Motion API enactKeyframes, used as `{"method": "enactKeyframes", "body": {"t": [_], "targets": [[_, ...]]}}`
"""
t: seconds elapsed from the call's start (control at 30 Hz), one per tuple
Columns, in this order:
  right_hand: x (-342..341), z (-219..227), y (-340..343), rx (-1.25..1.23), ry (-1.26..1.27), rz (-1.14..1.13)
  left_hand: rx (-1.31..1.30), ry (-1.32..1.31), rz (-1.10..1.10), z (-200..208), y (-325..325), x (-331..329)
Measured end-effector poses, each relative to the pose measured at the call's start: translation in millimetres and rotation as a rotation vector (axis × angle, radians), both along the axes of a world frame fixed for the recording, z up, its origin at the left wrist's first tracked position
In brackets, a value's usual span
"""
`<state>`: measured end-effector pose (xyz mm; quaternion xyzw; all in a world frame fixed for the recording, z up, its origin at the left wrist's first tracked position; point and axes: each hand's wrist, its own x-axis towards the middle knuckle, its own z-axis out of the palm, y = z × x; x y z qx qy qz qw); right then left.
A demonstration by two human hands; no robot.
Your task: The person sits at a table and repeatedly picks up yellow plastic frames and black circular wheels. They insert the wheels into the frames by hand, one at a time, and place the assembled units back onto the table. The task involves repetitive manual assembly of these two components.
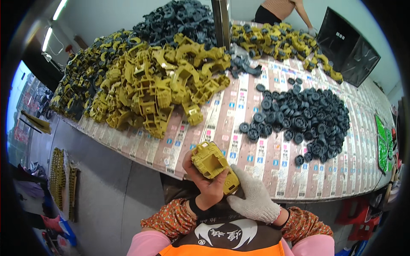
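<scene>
A yellow plastic toy truck body [212, 161] is held up in front of me, just off the table's near edge. My bare left hand [206, 184] grips its side, with the thumb across the face near the boxy opening. At the other end, my right hand [255, 197], in a white knitted glove, is closed against the lower part of the body. Its fingertips are partly hidden behind the piece. Beyond my hands lie a heap of similar yellow truck parts [158, 85] and a pile of black toy wheels [305, 117].
The table [205, 147] has a patterned printed cover. Dark grey parts [179, 19] are piled at the back, near a metal post [221, 23]. At far right stand a black crate [348, 47] and another person [282, 10] reaching toward more yellow parts [273, 40]. Red stools [356, 217] stand lower right.
</scene>
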<state>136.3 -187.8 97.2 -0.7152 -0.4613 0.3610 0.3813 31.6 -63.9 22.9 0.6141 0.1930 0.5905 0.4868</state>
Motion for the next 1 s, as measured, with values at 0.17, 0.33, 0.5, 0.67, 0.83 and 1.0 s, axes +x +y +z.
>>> {"method": "enactKeyframes", "body": {"t": [0.17,0.33,0.5,0.67,0.83,1.0], "targets": [[26,-10,24,-0.078,0.239,-0.043,-0.424,-0.079,-0.358,26,16,22],[80,13,46,-0.058,0.68,-0.156,-0.563,-0.111,-0.545,21,46,13],[177,24,78,0.14,0.657,-0.378,-0.566,0.073,-0.394,7,73,-28],[328,42,118,0.4,0.397,-0.444,-0.66,0.105,-0.363,-4,81,-37],[373,81,188,0.441,-0.408,-0.722,-0.667,0.158,-0.279,-3,87,-54],[312,46,210,0.283,-0.595,-0.274,-0.699,0.05,-0.202,-21,96,-43]]}}
